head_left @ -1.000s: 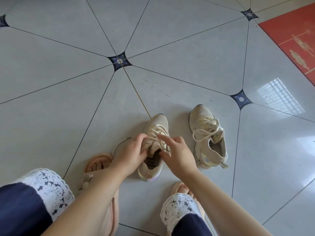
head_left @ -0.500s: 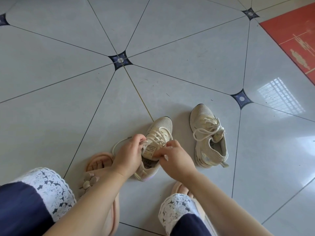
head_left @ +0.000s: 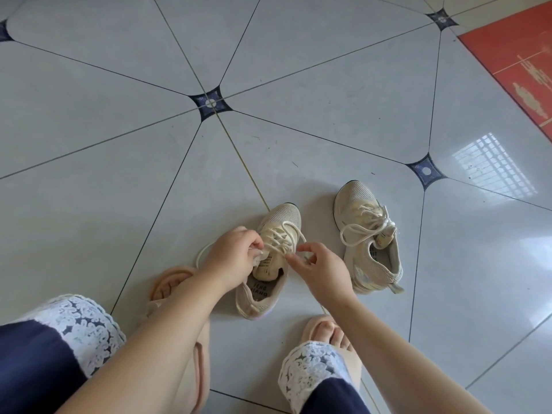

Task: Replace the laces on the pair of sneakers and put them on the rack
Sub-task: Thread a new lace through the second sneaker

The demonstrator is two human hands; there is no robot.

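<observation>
- Low in the view, toward 6 o'clock, found the near sneaker (head_left: pixel 265 282) standing on its sole on the tiled floor (head_left: pixel 89 174), between two sandalled feet; saw the second sneaker (head_left: pixel 370 252) just beside it at 3 o'clock, not touching, laced and loosely knotted; saw no rack.
- Noted the left hand (head_left: pixel 231 258) curled at the shoe's 9 o'clock side, pinching the cream lace (head_left: pixel 282 234) near the tongue; could not tell whether tongue fabric was caught in that pinch too.
- Noted the right hand (head_left: pixel 324 271) at 3 o'clock of the eyelets, thumb and forefinger closed on a strand of the same lace, other fingers loosely bent.
- Judged the risks: could tip or drag the light shoe, since neither hand pinned it down and both pulls looked set to run sideways; could jam the lace in its crossings if drawn at a sharp angle; could snag the slack loop (head_left: pixel 199 253), trailing on the floor at 9 o'clock, under the left sandal (head_left: pixel 167 282) or the wrist; could lose the strand from so small a pinch.
- Read the near sneaker's long axis as running 7 to 1 o'clock, toe at 1 o'clock, heel opening toward the person; read the second sneaker's as 5 to 11 o'clock, toe at 11 o'clock.
</observation>
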